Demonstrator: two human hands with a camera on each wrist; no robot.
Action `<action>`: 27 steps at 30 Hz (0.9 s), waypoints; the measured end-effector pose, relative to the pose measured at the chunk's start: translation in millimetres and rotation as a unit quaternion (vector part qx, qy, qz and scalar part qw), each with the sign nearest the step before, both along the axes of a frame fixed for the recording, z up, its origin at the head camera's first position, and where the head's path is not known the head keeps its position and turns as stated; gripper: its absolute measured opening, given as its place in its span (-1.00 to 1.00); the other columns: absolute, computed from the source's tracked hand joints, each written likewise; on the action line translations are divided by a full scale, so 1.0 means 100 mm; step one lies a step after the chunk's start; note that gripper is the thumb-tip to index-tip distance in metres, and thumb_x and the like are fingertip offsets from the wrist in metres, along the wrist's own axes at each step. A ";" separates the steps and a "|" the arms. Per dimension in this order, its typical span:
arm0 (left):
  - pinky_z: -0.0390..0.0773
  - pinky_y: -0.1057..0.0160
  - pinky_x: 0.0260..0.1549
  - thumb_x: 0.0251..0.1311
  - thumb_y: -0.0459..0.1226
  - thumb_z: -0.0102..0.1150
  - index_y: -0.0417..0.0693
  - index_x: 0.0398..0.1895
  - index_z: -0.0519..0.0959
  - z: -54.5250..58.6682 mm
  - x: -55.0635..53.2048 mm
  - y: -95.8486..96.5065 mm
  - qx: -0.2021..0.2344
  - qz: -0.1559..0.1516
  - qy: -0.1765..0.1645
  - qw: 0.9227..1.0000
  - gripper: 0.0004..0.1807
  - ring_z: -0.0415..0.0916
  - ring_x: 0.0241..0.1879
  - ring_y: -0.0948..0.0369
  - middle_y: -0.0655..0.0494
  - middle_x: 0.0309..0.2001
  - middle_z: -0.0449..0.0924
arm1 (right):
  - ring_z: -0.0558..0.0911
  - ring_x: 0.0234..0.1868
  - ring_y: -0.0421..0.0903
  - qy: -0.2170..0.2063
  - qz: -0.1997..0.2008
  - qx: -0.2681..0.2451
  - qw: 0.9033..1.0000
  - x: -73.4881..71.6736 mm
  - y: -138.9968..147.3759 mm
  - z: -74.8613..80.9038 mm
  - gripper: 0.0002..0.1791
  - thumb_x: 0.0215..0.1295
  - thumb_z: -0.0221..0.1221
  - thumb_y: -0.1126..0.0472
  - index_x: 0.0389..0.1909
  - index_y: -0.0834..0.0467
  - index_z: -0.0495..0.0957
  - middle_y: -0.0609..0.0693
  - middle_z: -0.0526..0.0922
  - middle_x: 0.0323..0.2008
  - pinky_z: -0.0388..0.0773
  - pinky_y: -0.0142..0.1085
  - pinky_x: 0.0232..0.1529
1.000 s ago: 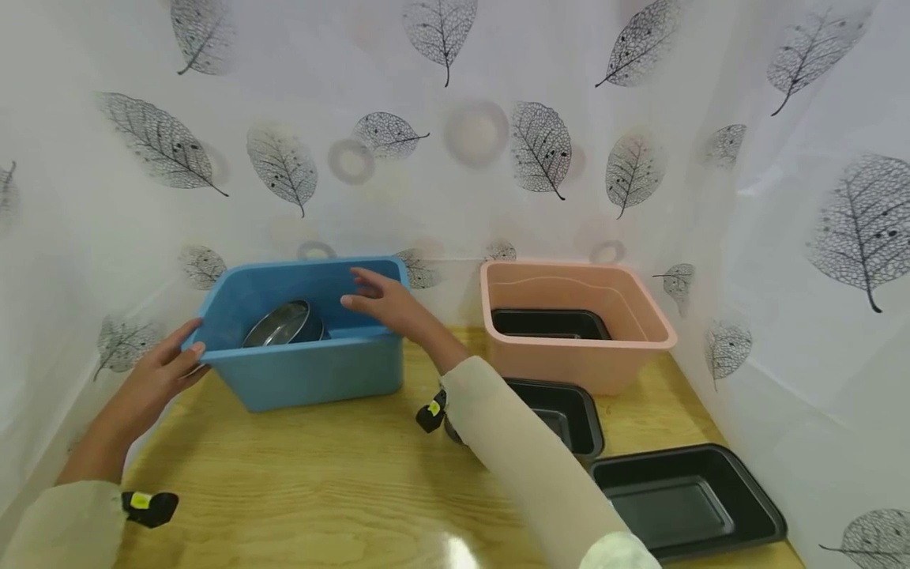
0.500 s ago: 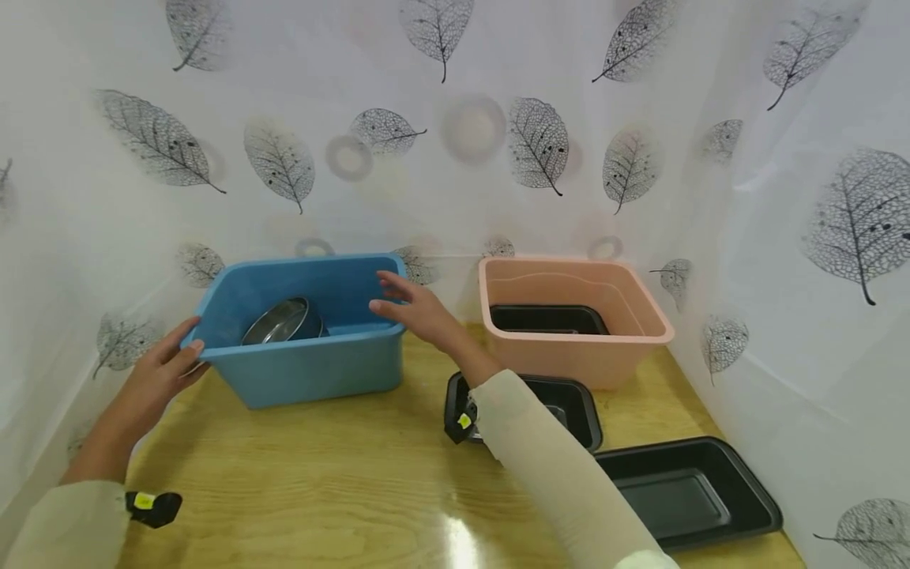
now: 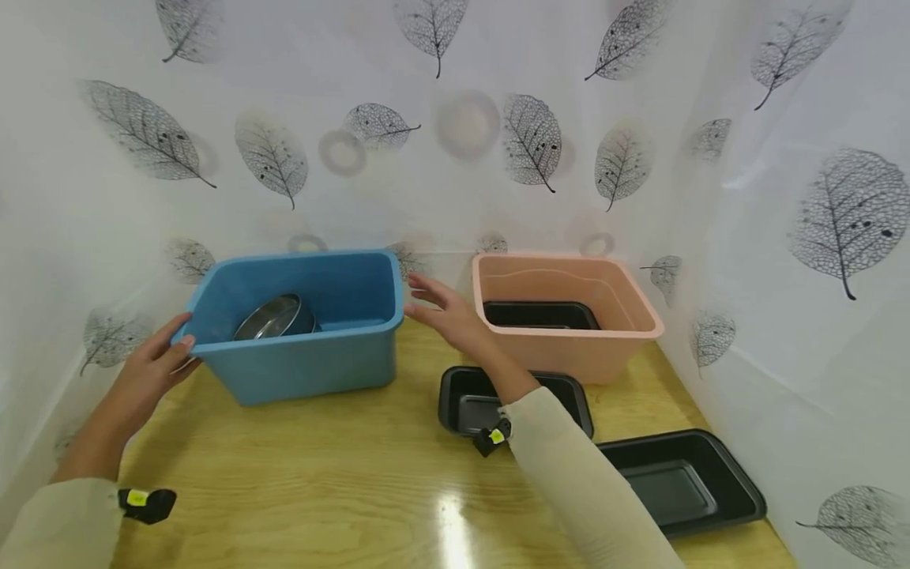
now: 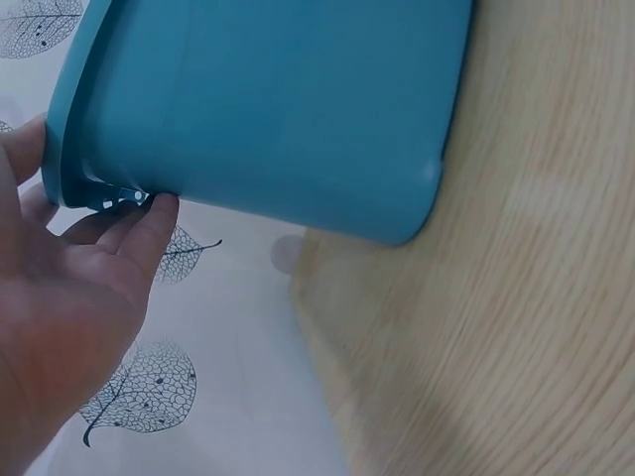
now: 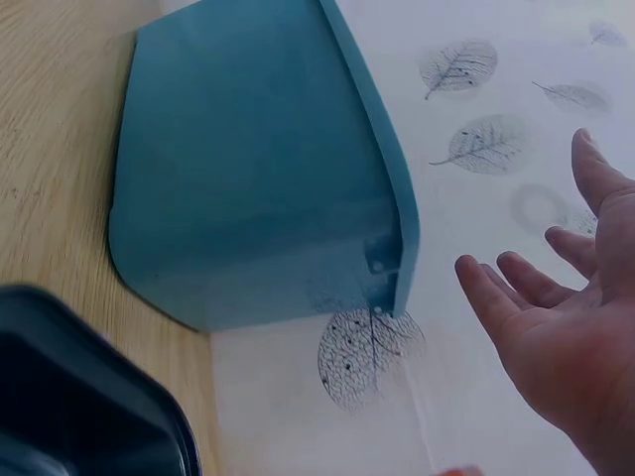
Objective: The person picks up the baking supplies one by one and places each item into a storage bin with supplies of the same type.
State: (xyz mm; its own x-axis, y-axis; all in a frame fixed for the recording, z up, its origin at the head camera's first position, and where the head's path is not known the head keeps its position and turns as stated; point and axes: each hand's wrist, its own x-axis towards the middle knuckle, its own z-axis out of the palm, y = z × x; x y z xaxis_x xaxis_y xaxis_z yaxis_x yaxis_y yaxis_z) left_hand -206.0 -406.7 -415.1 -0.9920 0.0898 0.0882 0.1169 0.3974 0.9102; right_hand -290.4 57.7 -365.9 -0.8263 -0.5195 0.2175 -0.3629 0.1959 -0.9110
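A blue plastic tub (image 3: 313, 367) stands on the table at the left back, with a round metal pan (image 3: 270, 318) leaning inside it. My left hand (image 3: 151, 370) grips the tub's left rim. In the left wrist view the thumb of that hand (image 4: 74, 297) lies over the rim and the fingers curl up beneath it. My right hand (image 3: 453, 318) hovers just beyond the tub's right rim, fingers spread and holding nothing. The right wrist view has a gap between this hand (image 5: 580, 327) and the tub's end wall (image 5: 248, 169).
At the right back stands a pink tub (image 3: 569, 352) with a black pan (image 3: 536, 314) inside. In front of it sits a black rectangular baking pan (image 3: 455, 419), partly under my right forearm. A larger black baking pan (image 3: 668, 488) lies at the table's right edge. Leaf-print sheeting surrounds the table.
My right hand has moved right, from over the blue tub's inside to outside its right rim. My left hand keeps its hold on the left rim. The head view has shifted slightly.
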 end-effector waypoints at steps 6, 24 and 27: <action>0.44 0.69 0.04 0.63 -0.06 -0.31 0.21 0.65 -0.29 -0.02 -0.01 0.03 0.004 0.011 0.026 1.000 -0.31 -0.33 0.54 -0.33 -0.18 0.61 -0.61 | 0.33 0.49 -0.12 0.009 -0.034 -0.027 0.999 0.08 0.39 0.04 -0.29 0.44 0.20 -0.09 0.55 -0.19 0.19 -0.13 0.32 0.49 0.38 -0.01 0.43; 0.39 0.50 0.28 0.60 -0.02 -0.24 0.26 0.63 0.01 0.06 0.26 0.13 -0.086 0.156 0.076 0.981 -0.40 0.32 0.15 0.65 0.14 0.61 0.03 | 0.24 0.54 0.06 0.049 -0.172 0.067 0.982 0.07 1.76 0.22 -0.23 0.44 0.23 -0.03 0.58 -0.04 0.15 0.04 0.24 0.54 0.28 0.11 0.47; 0.06 -0.06 0.55 0.60 -0.01 -0.25 0.32 0.61 0.06 0.10 0.32 0.26 -0.068 0.178 0.074 0.979 -0.43 0.17 0.43 0.43 0.32 0.60 0.03 | 0.18 0.56 0.13 0.042 -0.189 0.092 0.977 0.09 2.07 0.23 -0.21 0.46 0.19 -0.04 0.60 -0.06 0.08 0.06 0.16 0.56 0.24 0.19 0.46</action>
State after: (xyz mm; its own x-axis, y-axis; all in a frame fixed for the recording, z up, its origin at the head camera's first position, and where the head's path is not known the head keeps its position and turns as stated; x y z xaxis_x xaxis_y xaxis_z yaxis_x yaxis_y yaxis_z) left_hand -173.6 -381.0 -405.2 -0.9401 -0.2385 0.2436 0.0748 0.5527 0.8300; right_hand -281.4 264.8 -343.3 -0.9503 -0.2167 0.2237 -0.3040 0.4887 -0.8178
